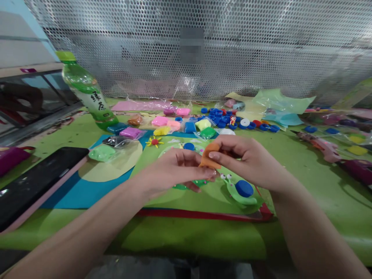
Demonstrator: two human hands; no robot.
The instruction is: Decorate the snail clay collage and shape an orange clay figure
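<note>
Between both hands is a flattened piece of orange modelling clay [209,157]. My left hand [178,168] pinches its lower left edge, while my right hand [240,157] grips its upper right side with thumb and fingers. Beneath them lies a green paper sheet [162,197] bearing clay figures. A light green clay snail [236,193] with googly eyes and a blue bottle cap for a shell sits just below my right hand. Another blue cap [189,146] shows behind the hands. A yellow clay sun with a red middle [154,142] lies at the sheet's upper left. My hands partly hide the middle.
Bags of coloured clay [161,121] and a heap of blue bottle caps [217,116] lie along the back. A green tea bottle [87,93] stands at the left, behind a black phone [40,182]. A perforated metal panel [145,46] borders the table [203,236].
</note>
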